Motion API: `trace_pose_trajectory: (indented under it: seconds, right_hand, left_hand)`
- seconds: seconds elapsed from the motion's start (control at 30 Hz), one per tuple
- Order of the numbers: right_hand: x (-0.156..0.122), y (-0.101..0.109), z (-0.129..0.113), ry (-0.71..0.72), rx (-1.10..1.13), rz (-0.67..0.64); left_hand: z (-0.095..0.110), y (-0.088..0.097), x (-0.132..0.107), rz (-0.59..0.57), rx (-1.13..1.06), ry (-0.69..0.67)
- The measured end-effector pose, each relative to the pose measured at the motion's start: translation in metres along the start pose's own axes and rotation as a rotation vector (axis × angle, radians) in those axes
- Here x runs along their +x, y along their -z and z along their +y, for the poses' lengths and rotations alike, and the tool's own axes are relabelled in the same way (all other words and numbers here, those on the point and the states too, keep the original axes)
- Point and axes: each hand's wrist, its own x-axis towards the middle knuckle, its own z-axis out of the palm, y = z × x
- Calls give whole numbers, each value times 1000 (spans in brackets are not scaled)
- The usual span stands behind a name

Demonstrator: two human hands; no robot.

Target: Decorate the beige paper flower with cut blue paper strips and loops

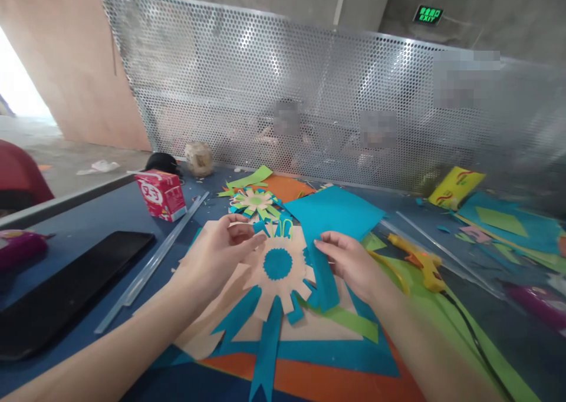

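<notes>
A paper flower with beige petals, a round blue centre and blue ribbon-like tails lies in front of me. My left hand is at its upper left, thumb and fingers closed around the edge by a small blue paper piece. Pale green loops stand up at the top of the flower. On the right, my right hand pinches a blue paper strip between thumb and fingers. Under the flower lie sheets of beige paper and blue paper.
A yellow glue gun with a black cord lies at right on green paper. Another paper flower sits behind. Clear glue sticks, a pink carton and a black phone are at left. A perforated metal screen stands behind.
</notes>
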Motion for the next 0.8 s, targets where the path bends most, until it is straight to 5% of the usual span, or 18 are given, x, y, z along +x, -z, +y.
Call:
trace_pose_trajectory:
  seconds: [0.23,0.43,0.63,0.8]
  right_hand:
    - [-1,-2,-2,-12,-77,-31]
    - [12,15,4,130,-742,168]
    - [12,27,-2,147,-944,184]
    - [17,59,-22,10,-1089,545]
  left_hand:
    - [-2,-1,2,-6,-60,-51]
    - [-1,1,2,-4,-1,-87]
    - [-4,4,4,21,78,-86]
    - [-2,2,3,62,80,-89]
